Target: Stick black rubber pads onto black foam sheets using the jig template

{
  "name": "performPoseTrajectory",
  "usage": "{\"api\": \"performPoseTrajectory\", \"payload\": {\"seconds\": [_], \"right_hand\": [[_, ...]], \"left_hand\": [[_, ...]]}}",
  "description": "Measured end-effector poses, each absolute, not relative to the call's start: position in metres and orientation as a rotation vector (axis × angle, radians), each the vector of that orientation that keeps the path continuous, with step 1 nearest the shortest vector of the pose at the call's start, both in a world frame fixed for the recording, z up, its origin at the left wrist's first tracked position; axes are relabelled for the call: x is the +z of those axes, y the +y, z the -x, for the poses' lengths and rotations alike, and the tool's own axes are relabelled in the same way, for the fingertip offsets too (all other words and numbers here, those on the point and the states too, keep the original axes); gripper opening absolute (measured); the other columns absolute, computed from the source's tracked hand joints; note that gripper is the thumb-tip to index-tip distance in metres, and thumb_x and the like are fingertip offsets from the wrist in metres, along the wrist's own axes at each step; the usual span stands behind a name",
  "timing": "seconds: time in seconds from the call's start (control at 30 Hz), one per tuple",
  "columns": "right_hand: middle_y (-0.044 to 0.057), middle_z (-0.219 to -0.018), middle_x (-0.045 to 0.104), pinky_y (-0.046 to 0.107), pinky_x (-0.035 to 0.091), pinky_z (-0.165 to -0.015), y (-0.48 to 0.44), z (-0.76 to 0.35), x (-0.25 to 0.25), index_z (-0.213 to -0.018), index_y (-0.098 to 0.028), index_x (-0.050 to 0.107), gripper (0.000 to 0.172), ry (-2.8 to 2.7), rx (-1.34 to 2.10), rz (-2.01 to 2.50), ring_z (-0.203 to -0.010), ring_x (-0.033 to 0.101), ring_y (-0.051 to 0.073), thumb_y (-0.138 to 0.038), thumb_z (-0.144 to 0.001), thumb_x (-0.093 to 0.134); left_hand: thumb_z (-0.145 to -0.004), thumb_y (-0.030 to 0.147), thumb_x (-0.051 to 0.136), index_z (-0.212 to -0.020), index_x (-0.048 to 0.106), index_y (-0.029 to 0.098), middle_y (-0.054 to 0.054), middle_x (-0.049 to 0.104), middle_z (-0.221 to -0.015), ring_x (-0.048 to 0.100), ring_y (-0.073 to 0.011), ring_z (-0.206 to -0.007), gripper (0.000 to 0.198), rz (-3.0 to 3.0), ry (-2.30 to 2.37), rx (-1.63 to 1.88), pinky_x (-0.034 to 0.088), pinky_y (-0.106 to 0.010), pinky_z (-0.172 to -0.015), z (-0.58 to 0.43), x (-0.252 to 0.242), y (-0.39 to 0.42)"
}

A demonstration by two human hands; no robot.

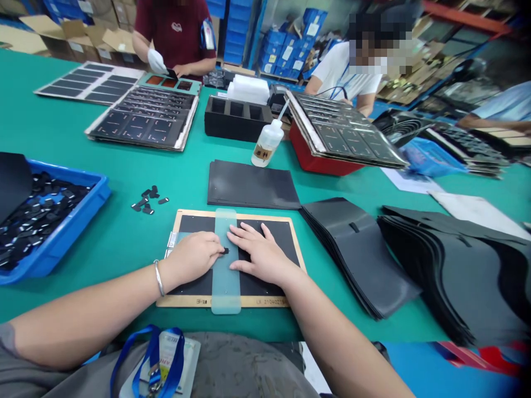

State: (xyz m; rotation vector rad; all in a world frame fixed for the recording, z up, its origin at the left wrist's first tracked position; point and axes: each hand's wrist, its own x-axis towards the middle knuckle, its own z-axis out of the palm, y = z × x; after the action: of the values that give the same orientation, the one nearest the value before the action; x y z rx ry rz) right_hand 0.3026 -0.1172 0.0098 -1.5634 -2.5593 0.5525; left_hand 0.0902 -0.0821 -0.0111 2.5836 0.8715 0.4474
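We sit at a green desk (124, 166) with both bare hands on a wood-framed board (186, 301), which carries a black sheet (194, 224) and has a translucent strip (226, 293) lying across its middle. Our left hand (191, 258) rests on the sheet, its fingers (211, 243) pressed together, their tips right at a small black piece (226, 250) beside the strip's edge; we cannot tell whether they are pinching it. Our right hand (259, 254) lies flat on the strip and sheet, its fingers (249, 235) spread, with the thumb near that same piece. To our left stands a blue tray (62, 237) heaped with similar black pieces (35, 221), and a few loose pieces (147, 200) lie on the desk between tray and board. To our right are two fanned stacks of black sheets (352, 260), (452, 271). Ahead lie a flat black sheet (251, 185) and a plastic squeeze bottle (267, 142) on its side, beyond them a black foam holder (236, 119) and panels of black parts (145, 119), one set tilted on a red box (315, 155). Across the desk, a co-worker's white-gloved hand (156, 61) holds a small dark item.
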Motion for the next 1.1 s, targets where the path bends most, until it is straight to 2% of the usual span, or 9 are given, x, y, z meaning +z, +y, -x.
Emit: {"api": "performPoseTrajectory", "payload": {"seconds": [0.2,0.6,0.77,0.9,1.0,1.1], "right_hand": [[-0.001,-0.146,0.026,0.060,0.001,-0.108,-0.117,-0.303,0.011,-0.140,-0.032,0.029,0.072,-2.587,0.560,1.581,-0.137,0.016,0.026,-0.064,-0.079,0.049],[-0.001,-0.147,0.025,0.058,0.000,-0.109,-0.117,-0.302,0.009,-0.140,-0.031,0.029,0.071,-2.585,0.569,1.606,-0.137,0.014,0.025,-0.063,-0.080,0.049],[0.001,-0.146,0.026,0.058,0.002,-0.109,-0.116,-0.301,0.010,-0.140,-0.031,0.030,0.071,-2.580,0.579,1.621,-0.137,0.016,0.026,-0.062,-0.079,0.050],[0.001,-0.146,0.027,0.058,0.003,-0.108,-0.117,-0.301,0.011,-0.139,-0.031,0.031,0.069,-2.569,0.585,1.636,-0.137,0.017,0.026,-0.061,-0.080,0.051],[0.001,-0.146,0.028,0.056,0.002,-0.109,-0.117,-0.302,0.012,-0.139,-0.032,0.030,0.070,-2.567,0.592,1.640,-0.137,0.017,0.026,-0.062,-0.079,0.051],[0.000,-0.146,0.026,0.056,0.000,-0.109,-0.117,-0.302,0.012,-0.139,-0.032,0.030,0.070,-2.566,0.599,1.646,-0.137,0.016,0.025,-0.062,-0.079,0.050]], "left_hand": [[-0.085,0.016,0.048,-0.091,0.070,0.017,-0.005,0.067,-0.092,0.060,-0.0190,-0.086,0.023,-2.548,0.909,0.530,0.049,-0.032,-0.078,-0.093,-0.012,-0.085],[-0.083,0.016,0.054,-0.085,0.072,0.020,-0.002,0.066,-0.086,0.059,-0.0161,-0.083,0.019,-2.424,0.983,0.487,0.048,-0.029,-0.076,-0.098,-0.008,-0.083],[-0.087,0.025,0.051,-0.088,0.072,0.021,-0.003,0.068,-0.098,0.057,-0.0187,-0.085,0.022,-2.593,0.903,0.488,0.046,-0.034,-0.078,-0.094,-0.007,-0.090],[-0.089,0.024,0.047,-0.095,0.067,0.018,-0.004,0.067,-0.109,0.056,-0.0223,-0.098,0.022,-2.761,0.859,0.458,0.042,-0.040,-0.087,-0.087,-0.006,-0.103],[-0.090,0.021,0.045,-0.108,0.061,0.013,-0.008,0.063,-0.117,0.053,-0.0227,-0.110,0.026,-2.848,0.824,0.413,0.035,-0.043,-0.099,-0.084,-0.009,-0.111],[-0.092,0.019,0.040,-0.111,0.057,0.010,-0.013,0.061,-0.120,0.049,-0.0242,-0.117,0.028,-2.928,0.791,0.371,0.029,-0.046,-0.104,-0.084,-0.011,-0.114]]}}
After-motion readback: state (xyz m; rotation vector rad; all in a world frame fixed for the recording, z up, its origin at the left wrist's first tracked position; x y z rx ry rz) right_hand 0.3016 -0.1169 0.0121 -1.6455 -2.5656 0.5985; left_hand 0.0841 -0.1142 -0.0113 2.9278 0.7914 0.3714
